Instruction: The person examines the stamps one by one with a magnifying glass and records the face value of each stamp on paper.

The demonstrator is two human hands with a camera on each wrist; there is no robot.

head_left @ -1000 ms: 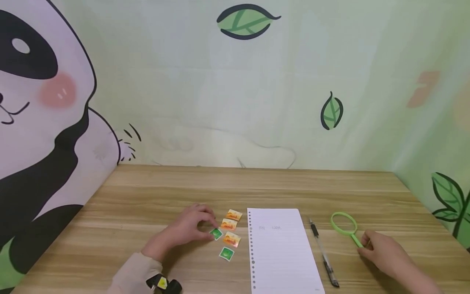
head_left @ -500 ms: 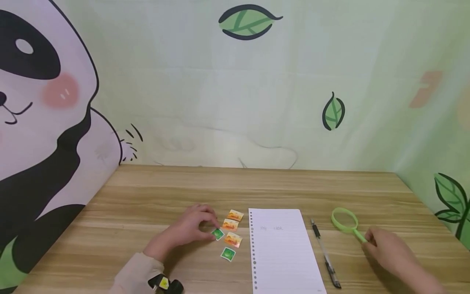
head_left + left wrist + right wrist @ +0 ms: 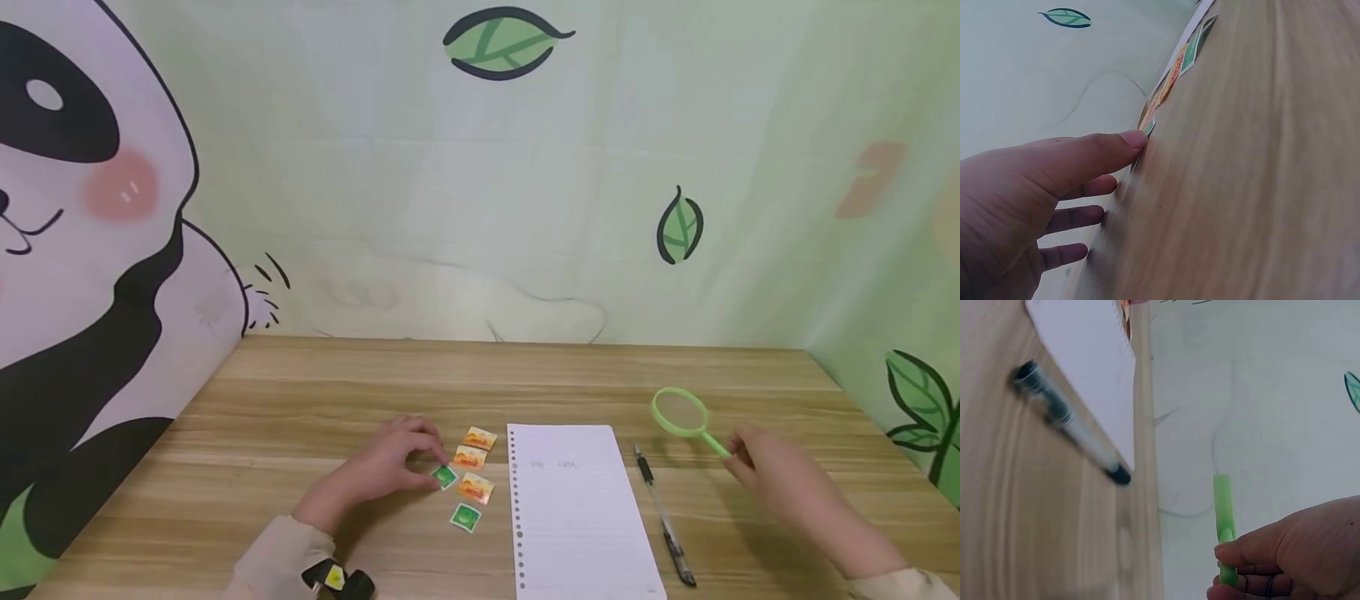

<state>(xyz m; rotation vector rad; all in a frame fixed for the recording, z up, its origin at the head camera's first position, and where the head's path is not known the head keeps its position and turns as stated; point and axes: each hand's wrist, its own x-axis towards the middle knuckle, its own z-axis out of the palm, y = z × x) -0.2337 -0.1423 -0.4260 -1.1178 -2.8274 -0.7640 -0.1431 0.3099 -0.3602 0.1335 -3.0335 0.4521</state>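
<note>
My right hand (image 3: 783, 479) grips the handle of a light green magnifying glass (image 3: 714, 443), its round lens pointing away to the upper left. In the right wrist view the green rim shows edge-on, with the thumb and curled fingers pinching the handle. At the left my other hand (image 3: 382, 463) rests on the table with fingers spread. Its thumb and index fingertip touch a small green stamp (image 3: 446, 476). Beside this stamp lie a second green stamp (image 3: 466, 517) and several orange ones, including a lower orange stamp (image 3: 477, 488).
A lined sheet of paper (image 3: 581, 525) with punched holes and faint writing lies mid-table. Right of it is a black and clear pen (image 3: 663, 521). A wall cloth (image 3: 420, 192) with a panda and leaves rises behind the wooden table (image 3: 360, 375).
My right hand has lifted the magnifying glass off the table and carried it away from me and a little to the left. The left hand and the stamps stay where they were.
</note>
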